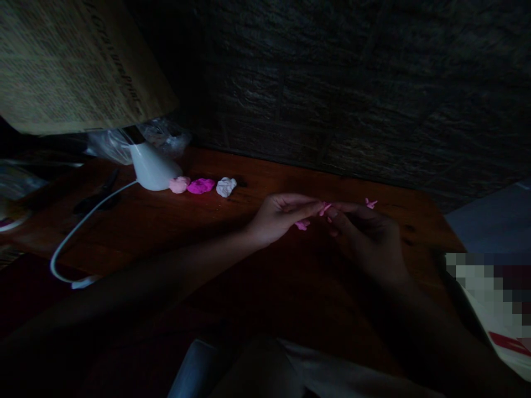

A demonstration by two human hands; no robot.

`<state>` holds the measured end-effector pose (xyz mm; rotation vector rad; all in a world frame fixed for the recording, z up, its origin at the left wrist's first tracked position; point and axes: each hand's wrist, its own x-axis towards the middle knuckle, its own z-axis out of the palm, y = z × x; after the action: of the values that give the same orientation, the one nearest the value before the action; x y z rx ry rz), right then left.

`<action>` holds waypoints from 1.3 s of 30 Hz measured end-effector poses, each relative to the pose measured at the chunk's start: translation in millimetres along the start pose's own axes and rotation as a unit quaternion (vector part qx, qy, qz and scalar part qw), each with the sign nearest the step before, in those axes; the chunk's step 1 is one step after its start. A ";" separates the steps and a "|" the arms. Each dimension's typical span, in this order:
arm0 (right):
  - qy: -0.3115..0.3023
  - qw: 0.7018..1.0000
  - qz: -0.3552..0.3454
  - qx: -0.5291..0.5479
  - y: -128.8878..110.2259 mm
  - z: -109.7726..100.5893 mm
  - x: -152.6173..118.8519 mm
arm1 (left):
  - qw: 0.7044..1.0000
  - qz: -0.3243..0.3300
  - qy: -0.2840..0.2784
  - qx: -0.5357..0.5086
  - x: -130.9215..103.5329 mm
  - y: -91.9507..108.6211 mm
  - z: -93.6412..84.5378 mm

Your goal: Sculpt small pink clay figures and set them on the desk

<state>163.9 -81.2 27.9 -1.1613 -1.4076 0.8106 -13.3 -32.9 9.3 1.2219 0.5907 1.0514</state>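
Both my hands meet over the wooden table, pinching one small piece of pink clay (324, 208) between their fingertips. My left hand (282, 215) comes in from the left with its thumb and forefinger closed on the piece. From the right, my right hand (369, 235) grips the same piece with thumb and forefinger; its other fingers lie in shadow. Just below my left fingertips shows another pink clay bit (302, 225); whether it is held or lies on the table I cannot tell. A small pink clay shape with thin points (370, 204) lies beyond my right hand.
Light pink (180, 184), magenta (201, 186) and white clay lumps (226, 187) sit in a row beside the white lamp base (153, 166). A white cable (62, 232) curves left, near dark scissors (97, 199). Behind the table (265, 171) rises a dark brick-patterned wall (332, 83).
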 end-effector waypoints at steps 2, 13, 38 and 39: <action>0.006 1.000 -0.002 -0.002 0.7 0.5 -0.2 | 1.000 -0.002 0.001 -0.002 0.3 -1.2 -0.2; -0.001 1.000 -0.008 -0.002 1.4 1.6 -3.6 | 1.000 0.010 -0.001 -0.010 0.2 -2.2 -0.9; -0.004 1.000 -0.008 0.024 0.5 1.3 -3.6 | 1.000 0.006 -0.013 -0.005 1.4 -5.3 -3.6; -0.002 1.000 -0.008 0.023 0.7 1.1 -3.4 | 1.000 0.007 -0.013 -0.004 1.5 -5.6 -3.8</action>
<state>162.7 -84.1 25.9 -1.1128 -1.3935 0.8304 -14.0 -29.7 3.2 1.2321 0.5578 1.0460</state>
